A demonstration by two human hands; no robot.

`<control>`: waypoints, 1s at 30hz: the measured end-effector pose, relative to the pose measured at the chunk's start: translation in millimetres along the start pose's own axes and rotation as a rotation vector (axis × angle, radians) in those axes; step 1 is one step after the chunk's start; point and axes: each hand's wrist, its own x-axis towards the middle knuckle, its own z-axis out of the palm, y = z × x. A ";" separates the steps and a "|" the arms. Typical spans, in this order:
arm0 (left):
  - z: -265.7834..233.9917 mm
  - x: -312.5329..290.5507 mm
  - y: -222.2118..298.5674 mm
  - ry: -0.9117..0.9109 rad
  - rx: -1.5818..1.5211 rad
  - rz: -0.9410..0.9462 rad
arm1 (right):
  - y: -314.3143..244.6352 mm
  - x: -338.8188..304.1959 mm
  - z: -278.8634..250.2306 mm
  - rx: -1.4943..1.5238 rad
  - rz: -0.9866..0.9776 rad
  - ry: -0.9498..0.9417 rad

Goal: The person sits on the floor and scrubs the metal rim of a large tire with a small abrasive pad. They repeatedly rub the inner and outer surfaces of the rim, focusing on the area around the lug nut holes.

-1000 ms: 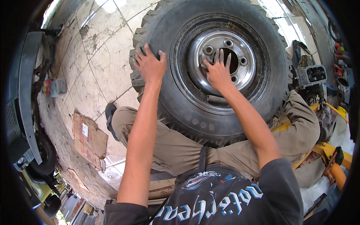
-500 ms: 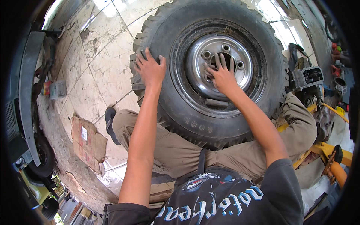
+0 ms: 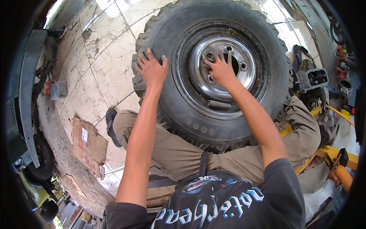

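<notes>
At the tire's (image 3: 167,97) nine-o'clock edge, tiled floor (image 3: 108,57) beyond, the left hand (image 3: 154,71), like the right hand (image 3: 221,71) over the wheel (image 3: 246,79), is splayed, gripping nothing.

Right hand (image 3: 222,71) being shifted across the silver wheel centre (image 3: 248,77).
Since half a second ago, the fingers (image 3: 229,58) are being moved toward the upper left of the frame, and more of the central opening (image 3: 235,65) is being uncovered.

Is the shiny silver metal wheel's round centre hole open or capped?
Open: no cap shows on the dark centre hole, partly behind the right hand.
</notes>
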 end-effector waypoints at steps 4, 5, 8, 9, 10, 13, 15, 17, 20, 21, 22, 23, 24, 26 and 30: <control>-2.0 -2.4 -3.1 0.012 -0.040 -0.016 | 7.6 -20.1 -22.9 0.045 -0.001 -0.127; -1.9 -3.1 -5.6 0.021 -0.036 -0.017 | 12.5 -29.8 -30.1 0.053 -0.006 -0.190; -0.5 -1.7 5.2 0.016 -0.046 -0.023 | 66.4 -46.1 -31.7 0.577 0.241 0.144; -0.4 -3.4 -3.2 0.014 -0.031 -0.054 | 63.4 -48.6 -84.5 0.689 0.391 -0.071; 3.1 -0.3 -2.9 0.043 -0.057 0.014 | 86.3 -59.3 -82.7 0.654 0.303 0.171; 13.8 -2.0 -4.5 0.062 -0.048 0.233 | 124.4 -78.2 -114.8 0.591 0.280 0.037; 14.3 -13.2 27.9 -0.003 0.047 0.437 | 140.1 -100.7 -111.2 0.591 0.217 0.090; 29.4 -20.7 48.2 -0.053 -0.108 0.631 | 136.5 -111.3 -115.1 0.629 0.160 0.074; 49.6 -30.3 91.2 -0.062 0.022 0.642 | 124.9 -123.7 -120.4 0.696 0.161 -0.002; 50.6 -28.1 99.6 -0.104 0.089 0.643 | 123.4 -125.1 -123.5 0.716 0.137 0.029; 53.4 -31.6 103.7 -0.162 0.159 0.644 | 119.9 -128.9 -125.8 0.743 0.120 0.048; 55.0 -34.5 105.9 -0.218 0.230 0.642 | 116.3 -132.3 -130.2 0.771 0.101 0.067; 55.9 -37.4 103.4 -0.230 0.188 0.670 | 112.4 -135.6 -137.3 0.790 0.104 0.100; 59.5 -53.4 103.1 -0.253 0.253 0.668 | 116.0 -141.7 -154.4 0.793 0.085 0.097; 63.0 -101.0 114.0 -0.343 0.125 0.574 | 122.8 -154.5 -171.4 0.833 0.055 0.214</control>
